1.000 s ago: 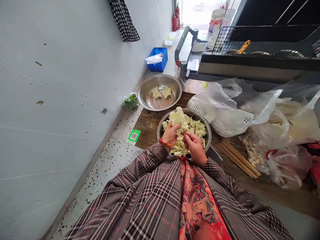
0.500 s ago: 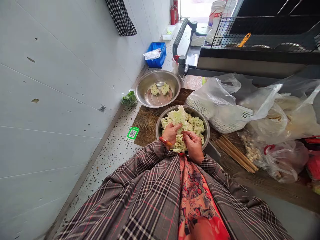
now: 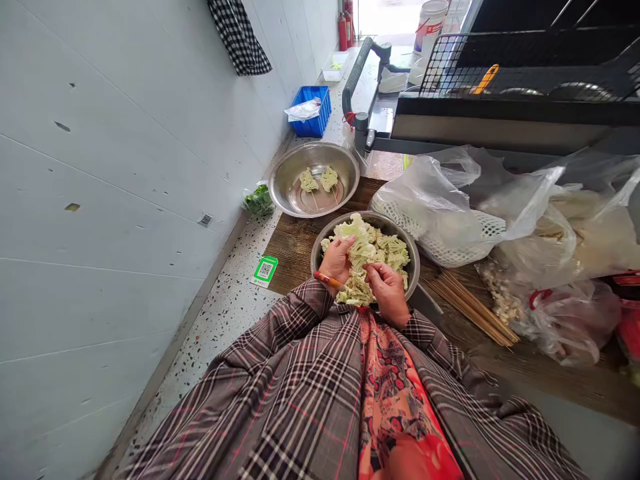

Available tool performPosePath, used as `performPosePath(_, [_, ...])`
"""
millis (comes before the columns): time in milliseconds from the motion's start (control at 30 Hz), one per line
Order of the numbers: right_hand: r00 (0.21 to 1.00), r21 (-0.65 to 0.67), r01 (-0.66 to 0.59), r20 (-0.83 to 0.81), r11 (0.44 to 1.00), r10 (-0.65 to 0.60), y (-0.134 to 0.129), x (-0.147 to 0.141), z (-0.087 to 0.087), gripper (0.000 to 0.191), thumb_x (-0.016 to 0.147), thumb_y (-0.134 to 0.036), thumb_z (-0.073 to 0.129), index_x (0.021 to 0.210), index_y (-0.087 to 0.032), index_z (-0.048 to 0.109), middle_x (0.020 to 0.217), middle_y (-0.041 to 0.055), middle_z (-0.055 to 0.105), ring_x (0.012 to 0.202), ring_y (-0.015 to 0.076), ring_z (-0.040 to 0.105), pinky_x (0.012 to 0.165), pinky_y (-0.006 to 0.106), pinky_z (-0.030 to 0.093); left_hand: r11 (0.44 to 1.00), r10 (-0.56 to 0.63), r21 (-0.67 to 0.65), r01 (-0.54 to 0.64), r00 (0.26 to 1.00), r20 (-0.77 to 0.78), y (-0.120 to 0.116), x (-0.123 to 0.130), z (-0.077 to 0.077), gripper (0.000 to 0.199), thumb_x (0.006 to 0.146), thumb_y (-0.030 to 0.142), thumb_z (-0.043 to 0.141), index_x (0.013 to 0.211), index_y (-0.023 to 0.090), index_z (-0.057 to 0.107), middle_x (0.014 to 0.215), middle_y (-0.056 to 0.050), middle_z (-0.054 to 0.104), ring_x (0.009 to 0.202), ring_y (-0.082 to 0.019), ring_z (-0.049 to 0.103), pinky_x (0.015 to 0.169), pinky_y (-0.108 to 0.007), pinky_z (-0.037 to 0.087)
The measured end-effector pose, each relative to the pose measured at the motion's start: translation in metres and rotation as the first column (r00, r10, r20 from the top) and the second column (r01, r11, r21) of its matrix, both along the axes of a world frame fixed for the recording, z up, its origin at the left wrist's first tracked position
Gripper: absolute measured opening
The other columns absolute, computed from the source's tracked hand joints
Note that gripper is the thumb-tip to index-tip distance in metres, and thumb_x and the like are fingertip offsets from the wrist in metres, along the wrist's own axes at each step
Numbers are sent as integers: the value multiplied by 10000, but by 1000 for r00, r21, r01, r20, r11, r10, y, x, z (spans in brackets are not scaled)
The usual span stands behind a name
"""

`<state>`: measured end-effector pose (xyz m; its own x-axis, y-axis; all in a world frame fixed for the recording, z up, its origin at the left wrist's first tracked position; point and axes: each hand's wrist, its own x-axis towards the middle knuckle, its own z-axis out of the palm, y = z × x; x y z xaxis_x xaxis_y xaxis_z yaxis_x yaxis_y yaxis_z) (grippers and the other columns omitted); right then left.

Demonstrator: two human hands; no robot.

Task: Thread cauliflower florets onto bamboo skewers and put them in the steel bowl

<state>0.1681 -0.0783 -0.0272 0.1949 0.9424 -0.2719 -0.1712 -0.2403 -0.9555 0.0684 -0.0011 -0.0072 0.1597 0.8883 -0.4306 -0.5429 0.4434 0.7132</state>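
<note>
My left hand [image 3: 337, 263] is closed around a pale green cauliflower floret [image 3: 359, 240], its fingers up along the floret's left side. Beside the floret's lower end, my right hand [image 3: 389, 288] has thumb and fingertips pinched together; whatever is between them is too small to make out. Both hands are over a metal bowl [image 3: 415, 261] full of loose cauliflower pieces [image 3: 393, 250]. Behind it stands a wider metal basin [image 3: 283, 193] with two skewered cauliflower florets [image 3: 329, 179] lying in it.
Bamboo skewers [image 3: 473, 307] lie on the wooden board right of the bowl. A white basket [image 3: 445, 247] under plastic bags [image 3: 430, 180] stands behind them. A QR card [image 3: 265, 269], a bag of greens [image 3: 259, 200] and a blue crate [image 3: 320, 123] are at the left, near the wall.
My left hand has shifted its hold, with the thumb and fingers now higher on the floret, which has moved slightly left. My right hand stays pinched in nearly the same place.
</note>
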Motion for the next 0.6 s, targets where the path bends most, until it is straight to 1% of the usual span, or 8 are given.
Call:
performPosePath(133, [1000,0,-21,12,1000,21,0,0,-1,295,772,-487,587,819,-201,646,608,-11,540,520,109,420,459,235,297,999,29,-22,-29,999,-20,6,5,1,340,603,249,751,894,127,623,805,-52,692,854,-210,654,789,-330,495])
performPosePath(300, [1000,-22,-14,0,1000,14,-2,2,-1,287,776,-480,577,833,-205,634,612,-12,536,526,110,423,454,229,297,997,-29,-68,29,1000,-2,5,8,-1,306,601,231,752,858,118,629,793,-60,693,858,-216,657,790,-335,500])
performPosePath(400, [1000,-27,15,-9,1000,-15,-3,2,-2,283,775,-479,574,816,-204,628,611,-7,530,530,112,423,457,232,301,998,-31,-61,31,1000,0,3,10,-4,302,606,223,754,862,122,631,809,-57,696,874,-214,655,801,-335,497])
performPosePath(500, [999,-27,35,-8,999,-36,-3,3,-2,286,773,-484,571,812,-206,622,605,-5,522,535,119,426,459,236,306,999,-28,-36,28,1000,4,2,12,-5,340,590,213,767,891,127,632,840,-54,700,896,-215,651,812,-336,493])
performPosePath(600, [1000,-35,1,-16,999,-2,-3,5,-2,295,783,-491,558,832,-207,621,621,-1,529,542,122,433,465,240,310,998,-45,-32,46,999,9,3,13,-4,357,590,216,763,913,132,636,845,-52,701,897,-216,651,810,-338,493])
